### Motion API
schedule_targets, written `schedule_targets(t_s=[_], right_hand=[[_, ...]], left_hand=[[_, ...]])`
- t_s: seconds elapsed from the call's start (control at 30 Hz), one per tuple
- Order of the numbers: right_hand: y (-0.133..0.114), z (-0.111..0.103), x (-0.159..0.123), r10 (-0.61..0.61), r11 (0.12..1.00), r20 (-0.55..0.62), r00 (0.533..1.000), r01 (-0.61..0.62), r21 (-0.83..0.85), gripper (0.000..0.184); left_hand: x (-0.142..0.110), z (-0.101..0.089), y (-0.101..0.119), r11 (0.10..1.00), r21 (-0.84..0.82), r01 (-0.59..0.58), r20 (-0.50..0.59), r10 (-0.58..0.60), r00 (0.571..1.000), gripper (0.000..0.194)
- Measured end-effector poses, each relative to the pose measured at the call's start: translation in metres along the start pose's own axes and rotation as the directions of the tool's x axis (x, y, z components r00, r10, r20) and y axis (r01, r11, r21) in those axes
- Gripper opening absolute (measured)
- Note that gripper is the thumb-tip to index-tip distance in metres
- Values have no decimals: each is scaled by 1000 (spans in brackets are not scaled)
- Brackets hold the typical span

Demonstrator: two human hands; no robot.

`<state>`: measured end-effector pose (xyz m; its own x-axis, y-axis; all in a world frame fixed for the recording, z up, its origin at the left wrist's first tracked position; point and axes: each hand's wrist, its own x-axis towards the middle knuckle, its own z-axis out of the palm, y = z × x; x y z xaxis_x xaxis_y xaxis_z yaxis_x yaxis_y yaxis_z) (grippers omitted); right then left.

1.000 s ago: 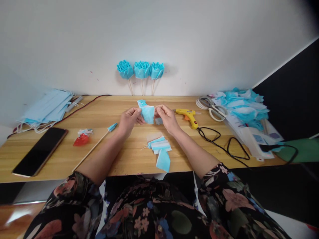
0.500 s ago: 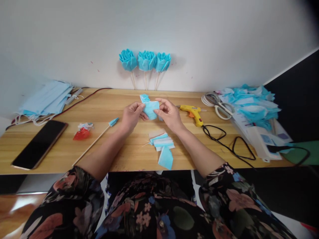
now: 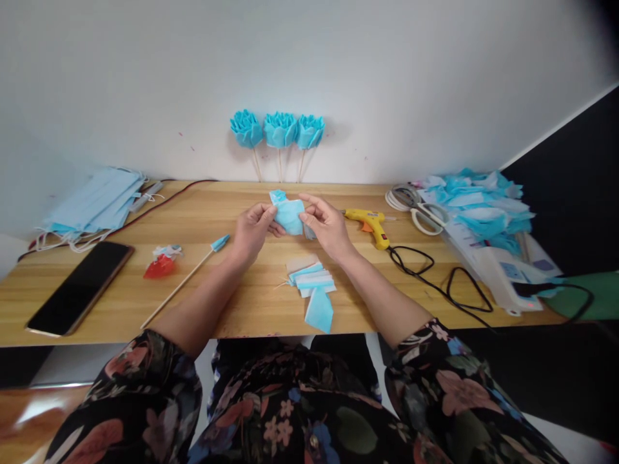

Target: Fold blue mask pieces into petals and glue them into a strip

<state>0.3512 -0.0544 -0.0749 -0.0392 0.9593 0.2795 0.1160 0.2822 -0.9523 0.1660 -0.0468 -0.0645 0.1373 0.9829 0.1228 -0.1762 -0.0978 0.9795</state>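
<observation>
Between my hands, above the tabletop, is a small blue fabric piece (image 3: 289, 217), much like mask cloth. My left hand (image 3: 255, 231) pinches its left side, and my right hand (image 3: 327, 227) grips its right edge between thumb and fingers. Behind it lies another blue scrap (image 3: 277, 196), partly covered. Closer to me on the wood is a small pile of blue and white cut pieces (image 3: 313, 281), with a pointed blue piece (image 3: 319, 310) at its near end. Left of my left forearm rests a wooden stick (image 3: 178, 290) with a rolled blue tip (image 3: 220, 243).
Three blue fabric flowers (image 3: 280, 130) on sticks lean against the wall. A yellow glue gun (image 3: 370, 225), scissors (image 3: 429, 218) and a heap of blue scraps (image 3: 483, 203) lie right. Left are face masks (image 3: 99, 198), a phone (image 3: 80, 288) and a red item (image 3: 161, 265).
My right fingers have shifted onto the right edge of the blue fabric piece, with the thumb now over its front. The camera view has tilted slightly.
</observation>
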Motion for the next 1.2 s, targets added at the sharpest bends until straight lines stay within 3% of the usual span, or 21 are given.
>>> schedule_targets(t_s=[0.27, 0.4, 0.5, 0.63, 0.77, 0.97, 1.2], right_hand=[[-9, 3, -6, -156, 976, -120, 981, 134, -172, 37], [-6, 4, -2, 10, 998, -46, 999, -7, 65, 59], [-4, 5, 0, 122, 964, 70, 990, -135, 230, 72], [-5, 9, -4, 181, 933, 176, 968, -225, 282, 62], [-8, 12, -7, 227, 943, 125, 966, -250, 221, 51], [-11, 10, -5, 221, 943, 74, 972, -232, 238, 49], [-11, 8, -6, 197, 942, 41, 979, -201, 267, 51]], left_hand=[[0, -1, -1, 998, 6, -62, 26, 62, 998, 45], [-1, -1, 0, 998, -9, -54, 45, 54, 997, 48], [-2, 0, 1, 999, -25, -38, 85, 40, 996, 48], [-4, 2, 0, 999, -30, -17, 146, 21, 989, 47], [-5, 4, -2, 1000, -15, 15, 134, -13, 991, 43], [-2, 4, 0, 999, -19, 46, 72, -45, 996, 37], [-1, 3, -1, 996, -74, 45, 77, -40, 996, 42]])
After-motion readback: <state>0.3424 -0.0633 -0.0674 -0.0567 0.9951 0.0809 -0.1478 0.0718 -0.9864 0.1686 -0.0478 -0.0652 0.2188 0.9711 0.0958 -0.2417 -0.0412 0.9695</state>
